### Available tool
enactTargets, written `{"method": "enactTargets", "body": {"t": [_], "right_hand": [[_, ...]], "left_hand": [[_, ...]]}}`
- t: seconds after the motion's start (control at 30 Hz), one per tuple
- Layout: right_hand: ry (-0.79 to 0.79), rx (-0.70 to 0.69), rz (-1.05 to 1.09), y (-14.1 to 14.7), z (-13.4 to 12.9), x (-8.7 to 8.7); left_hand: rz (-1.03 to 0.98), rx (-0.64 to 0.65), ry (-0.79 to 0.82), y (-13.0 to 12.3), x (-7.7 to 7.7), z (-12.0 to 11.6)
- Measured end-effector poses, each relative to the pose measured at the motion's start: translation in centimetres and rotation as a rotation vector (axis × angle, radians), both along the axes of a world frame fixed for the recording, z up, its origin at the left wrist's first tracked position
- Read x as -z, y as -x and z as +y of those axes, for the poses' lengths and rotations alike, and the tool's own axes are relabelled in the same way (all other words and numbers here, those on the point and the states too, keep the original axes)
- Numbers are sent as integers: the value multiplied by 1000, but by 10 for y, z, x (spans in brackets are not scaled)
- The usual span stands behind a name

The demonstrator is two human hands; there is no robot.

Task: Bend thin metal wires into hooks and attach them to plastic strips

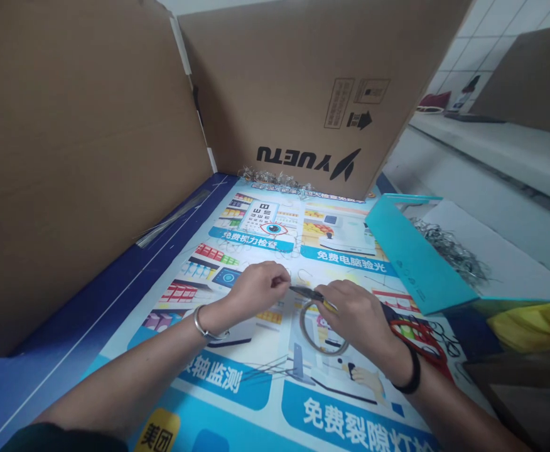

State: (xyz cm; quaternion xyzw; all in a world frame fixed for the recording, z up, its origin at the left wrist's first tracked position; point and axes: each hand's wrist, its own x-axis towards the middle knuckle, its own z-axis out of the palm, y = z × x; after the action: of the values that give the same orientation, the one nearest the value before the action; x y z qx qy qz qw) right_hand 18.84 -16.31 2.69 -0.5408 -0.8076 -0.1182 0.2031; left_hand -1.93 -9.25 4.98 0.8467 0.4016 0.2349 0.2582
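Observation:
My right hand [354,312] is closed round a pair of needle-nose pliers [307,292] with a yellow handle, jaws pointing left. The tips of the pliers reach close to the fingertips of my left hand [262,287]. My left fingers are pinched together, and whatever is between them is too small to make out. Below the pliers lies a ring-shaped coil of wire [306,336], partly covered by my right hand. Several thin straight wires [263,371] rest on the printed sheet between my forearms.
Tall cardboard panels [275,81] wall in the left and back. Wire scraps [279,180] are heaped along the back panel. A turquoise box [414,267] at right holds tangled silvery wire pieces [449,251]. Red-handled scissors [432,345] lie by my right wrist. More straight strands [171,221] lie at left.

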Motion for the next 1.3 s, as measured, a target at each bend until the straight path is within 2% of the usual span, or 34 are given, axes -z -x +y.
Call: {"method": "enactTargets", "body": {"t": [0.17,0.3,0.4,0.63,0.73,1.0,1.3], "right_hand": [[34,31,54,-2,0,0],[96,56,83,-2,0,2],[93,45,102,-1,0,1],[-36,5,24,-1,1,-6],[-120,17,-65,-1,0,-11],[-251,-28,-317,-3,-5,-18],[-291,-81,-340,-4,-6,-15]], "left_hand": [[-158,42,308,2,2,7],[-294,50,330,1,4,6],[-356,1,435,-2,4,2],[-605,-138,769,-5,-1,1],[-613,-149,857,-6,0,2],[-608,-134,957,-7,1,-1],[-624,-74,996,-6,2,-4]]}}
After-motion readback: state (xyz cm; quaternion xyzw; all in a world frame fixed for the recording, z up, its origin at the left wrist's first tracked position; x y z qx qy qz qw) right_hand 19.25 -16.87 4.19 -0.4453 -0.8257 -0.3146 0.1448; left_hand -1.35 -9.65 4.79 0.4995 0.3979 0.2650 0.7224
